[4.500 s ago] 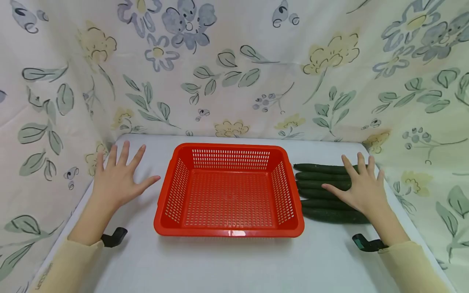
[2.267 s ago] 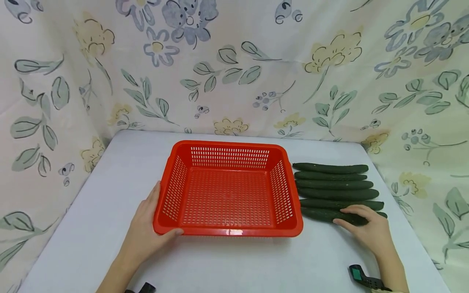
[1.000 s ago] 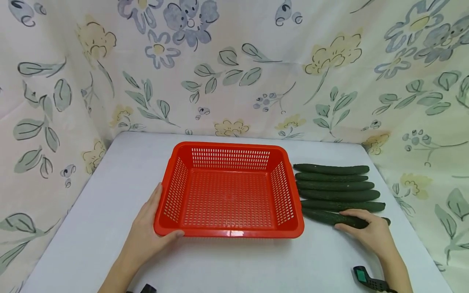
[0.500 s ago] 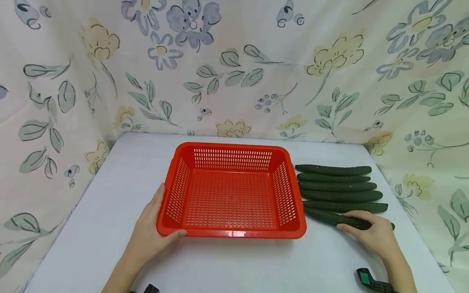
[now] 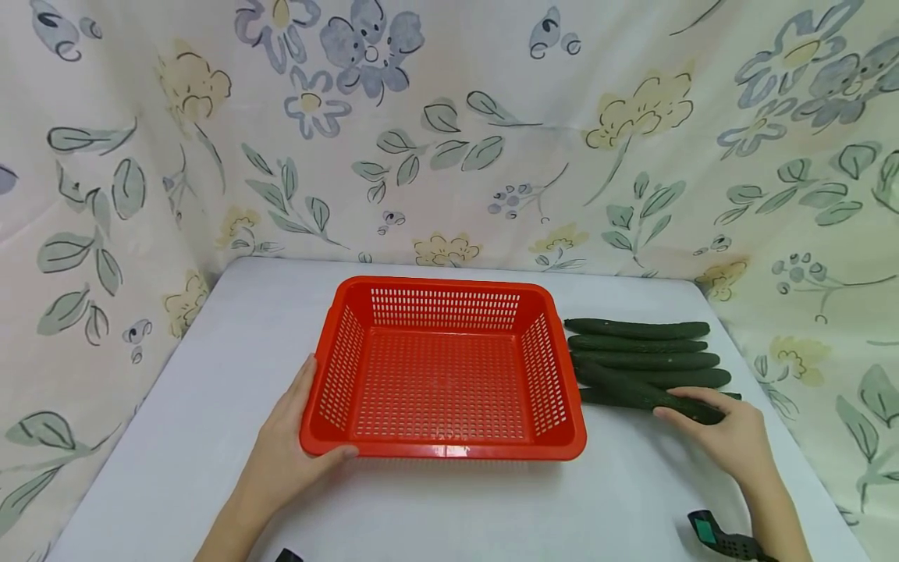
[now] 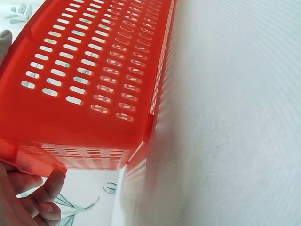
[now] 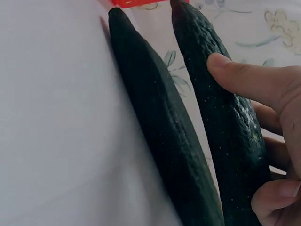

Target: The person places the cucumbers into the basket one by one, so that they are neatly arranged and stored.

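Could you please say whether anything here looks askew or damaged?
Only the long dark-green cucumber gripped by the person's bare right hand: it slants over the other dark-green cucumbers, which lie roughly parallel. No damage shows.

The nearest cucumber (image 5: 635,388), first lying flat in the row, now slants over its neighbours in the right hand's (image 5: 733,437) grip, seemingly lifted, its left end swung farther. The left hand (image 5: 284,445) now grips the basket's (image 5: 421,450) near left corner.
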The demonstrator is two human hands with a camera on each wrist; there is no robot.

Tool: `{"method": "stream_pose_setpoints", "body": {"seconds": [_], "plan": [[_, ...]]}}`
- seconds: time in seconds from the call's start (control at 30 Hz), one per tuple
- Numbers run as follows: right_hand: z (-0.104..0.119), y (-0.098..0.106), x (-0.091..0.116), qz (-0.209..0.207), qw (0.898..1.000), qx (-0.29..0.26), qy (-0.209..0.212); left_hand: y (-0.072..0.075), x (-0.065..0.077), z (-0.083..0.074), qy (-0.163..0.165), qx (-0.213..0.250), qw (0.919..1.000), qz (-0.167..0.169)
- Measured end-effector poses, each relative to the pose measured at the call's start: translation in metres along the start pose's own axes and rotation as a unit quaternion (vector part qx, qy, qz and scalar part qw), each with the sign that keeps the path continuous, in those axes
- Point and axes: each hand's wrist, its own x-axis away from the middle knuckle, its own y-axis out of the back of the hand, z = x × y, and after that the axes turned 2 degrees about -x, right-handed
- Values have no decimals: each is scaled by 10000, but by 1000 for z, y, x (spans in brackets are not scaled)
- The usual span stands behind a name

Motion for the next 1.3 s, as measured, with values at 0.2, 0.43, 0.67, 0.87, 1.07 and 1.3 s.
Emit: {"method": "stream_pose_setpoints", "body": {"seconds": [0.2, 0.43, 0.67, 0.87, 1.07, 1.3], "plan": [[10, 4, -9, -103, 9999, -103, -82, 1, 0, -1, 41, -19, 10000, 69], [23, 6, -19, -64, 9997, -232, -90, 2, 0, -1, 50, -3, 10000, 86], [40, 3, -33, -96, 9996, -257, 57, 3, 1, -2, 106, 14, 9999, 129], [59, -4, -50, -79, 9985, -299, 452, 2, -1, -2, 93, 49, 9999, 118], [77, -8, -65, 81, 9968, -454, 653, 3, 0, -2, 149, 87, 9997, 166], [95, -13, -82, 218, 9943, -567, 873, 3, 1, -1, 160, 119, 9996, 198]]}}
